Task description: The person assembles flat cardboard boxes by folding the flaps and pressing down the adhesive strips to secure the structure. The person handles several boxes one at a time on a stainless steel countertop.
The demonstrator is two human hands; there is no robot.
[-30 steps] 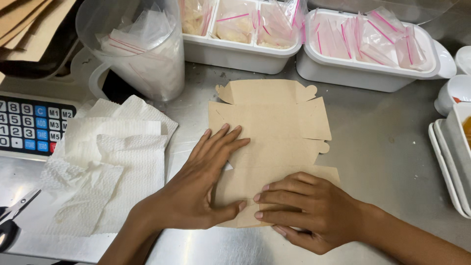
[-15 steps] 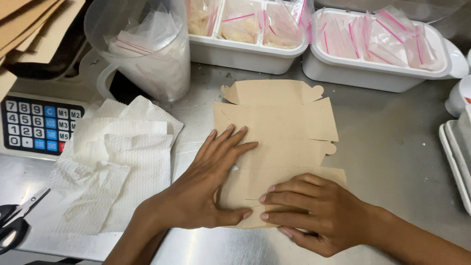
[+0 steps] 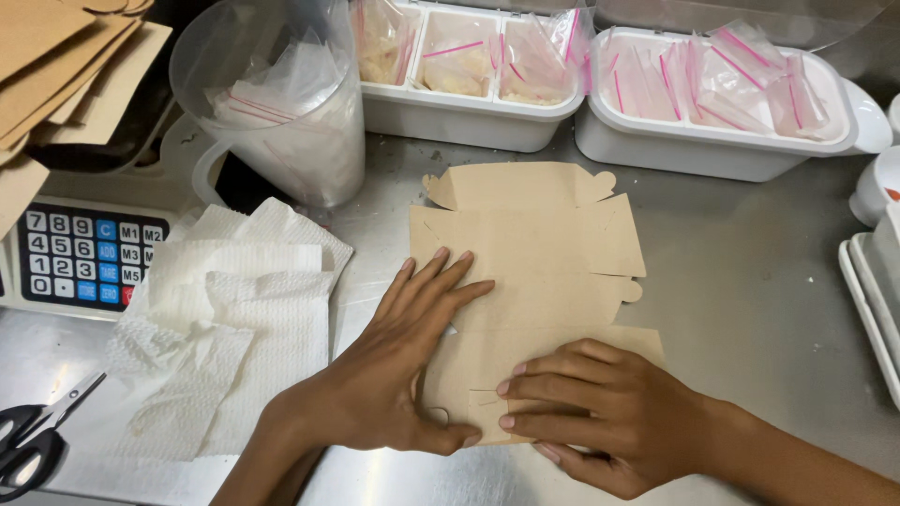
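Note:
A flat brown cardboard box blank [image 3: 534,244] lies unfolded on the steel counter [image 3: 750,281]. My left hand [image 3: 398,361] rests palm down on its left part, fingers spread, thumb along the near edge. My right hand [image 3: 600,412] presses on the near right corner with bent fingers, fingertips close to my left thumb. Neither hand grips anything; both lie flat on the card.
White paper towels [image 3: 234,328] lie left of the blank. Beyond them stand a scale with a keypad [image 3: 84,262] and a clear jug of small plastic bags [image 3: 281,103]. White tubs of bagged items [image 3: 469,66] line the back. Scissors [image 3: 37,440] lie near left.
The view has shifted slightly. Both hands stay pressed on the cardboard, and my right fingers have moved a little toward my left thumb.

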